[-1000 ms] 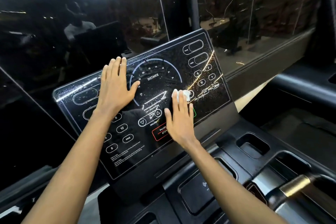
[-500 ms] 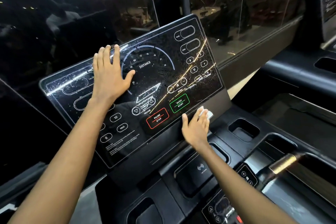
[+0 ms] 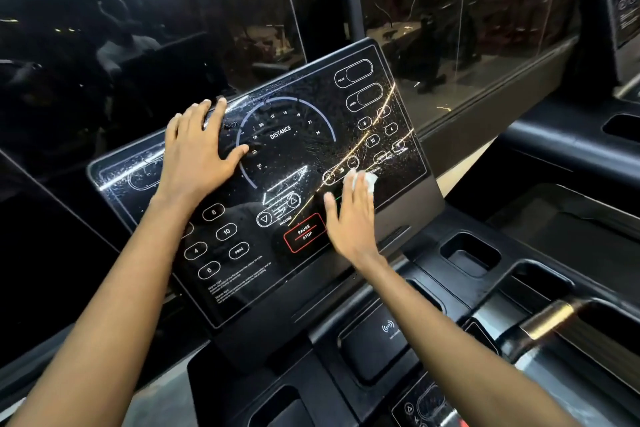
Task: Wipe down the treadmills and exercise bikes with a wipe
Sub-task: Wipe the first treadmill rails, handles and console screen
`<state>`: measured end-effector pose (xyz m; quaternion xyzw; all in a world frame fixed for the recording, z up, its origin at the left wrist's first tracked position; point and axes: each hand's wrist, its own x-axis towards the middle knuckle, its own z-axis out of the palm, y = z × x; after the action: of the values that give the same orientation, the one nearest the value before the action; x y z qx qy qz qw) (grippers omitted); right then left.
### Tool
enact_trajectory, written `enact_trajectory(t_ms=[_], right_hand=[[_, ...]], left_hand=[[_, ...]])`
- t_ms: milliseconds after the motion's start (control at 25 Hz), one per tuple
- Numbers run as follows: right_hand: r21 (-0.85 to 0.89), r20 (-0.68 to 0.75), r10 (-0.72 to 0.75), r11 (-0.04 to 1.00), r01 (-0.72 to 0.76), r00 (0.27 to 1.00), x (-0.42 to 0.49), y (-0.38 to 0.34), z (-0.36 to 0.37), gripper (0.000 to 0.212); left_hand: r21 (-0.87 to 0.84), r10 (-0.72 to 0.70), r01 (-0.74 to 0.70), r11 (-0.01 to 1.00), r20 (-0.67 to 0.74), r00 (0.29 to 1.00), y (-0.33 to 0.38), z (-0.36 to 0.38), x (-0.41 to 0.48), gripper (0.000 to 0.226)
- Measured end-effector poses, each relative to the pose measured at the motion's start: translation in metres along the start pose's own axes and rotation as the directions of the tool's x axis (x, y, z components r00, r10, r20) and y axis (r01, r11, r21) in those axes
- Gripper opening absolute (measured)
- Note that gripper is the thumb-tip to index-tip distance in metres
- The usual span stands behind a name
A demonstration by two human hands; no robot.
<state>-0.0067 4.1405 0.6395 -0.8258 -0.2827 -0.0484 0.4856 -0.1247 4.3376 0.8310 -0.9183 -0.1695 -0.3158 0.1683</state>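
Nearest the camera, the treadmill's lower deck (image 3: 446, 291) is seen, with a charging pad (image 3: 372, 340), a recessed pocket (image 3: 469, 255) and a metal-banded handlebar (image 3: 543, 321), none of them touched by either hand. Just beyond, the right hand (image 3: 349, 220) is laid flat on the lower right of the console panel (image 3: 277, 263), fingers straight and together, with the white wipe (image 3: 370, 182) pressed under the fingertips beside the red PAUSE/STOP marking (image 3: 304, 232); the wipe is not gripped but held down by pressure. Further up and well apart from it, the left hand (image 3: 195, 156) is spread open against the upper left of the panel, apparently to brace it. Fine speckles are scattered across the distance dial (image 3: 284, 132) and the right-hand buttons; whether they are droplets or dust cannot be told. The step in hand is judged to be the wiping of the panel, with much surface left uncovered. The next stroke would call for steady flat pressure carried across the speckled zone, and the braced hand would have to be shifted so the area beneath it can be reached. Behind, dark window glass (image 3: 485, 28) is seen.
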Motion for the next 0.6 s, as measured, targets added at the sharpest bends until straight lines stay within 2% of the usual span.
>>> enact_trajectory(t_ms=[80, 160, 200, 320, 440, 600], right_hand=[[0.031, -0.069, 0.12, 0.993, -0.118, 0.99, 0.027, -0.006, -0.004, 0.075], [0.06, -0.068, 0.22, 0.975, -0.216, 0.973, 0.048, -0.015, -0.008, 0.081], [0.059, -0.06, 0.199, 0.979, -0.196, 0.978, 0.053, -0.023, -0.007, 0.082], [0.017, -0.04, -0.026, 1.0, 0.026, 0.999, 0.061, -0.057, -0.003, 0.082], [-0.03, -0.053, -0.188, 0.982, 0.186, 0.981, 0.083, -0.079, -0.006, 0.078], [0.039, -0.054, -0.119, 0.992, 0.121, 0.991, 0.113, -0.104, -0.012, 0.08]], left_hand=[[-0.004, -0.001, 0.001, 1.0, 0.012, 1.0, -0.006, -0.002, -0.002, 0.082], [-0.001, 0.003, -0.003, 1.0, 0.027, 1.0, -0.01, -0.002, -0.003, 0.083], [-0.004, 0.002, -0.002, 1.0, 0.032, 0.999, -0.01, -0.001, -0.003, 0.083], [-0.03, -0.012, 0.013, 0.999, 0.036, 0.999, -0.01, 0.002, -0.002, 0.084], [-0.033, 0.01, -0.009, 0.999, 0.029, 1.0, -0.013, 0.0, -0.002, 0.083], [-0.022, -0.018, 0.018, 1.0, 0.008, 1.0, -0.027, -0.008, -0.012, 0.079]])
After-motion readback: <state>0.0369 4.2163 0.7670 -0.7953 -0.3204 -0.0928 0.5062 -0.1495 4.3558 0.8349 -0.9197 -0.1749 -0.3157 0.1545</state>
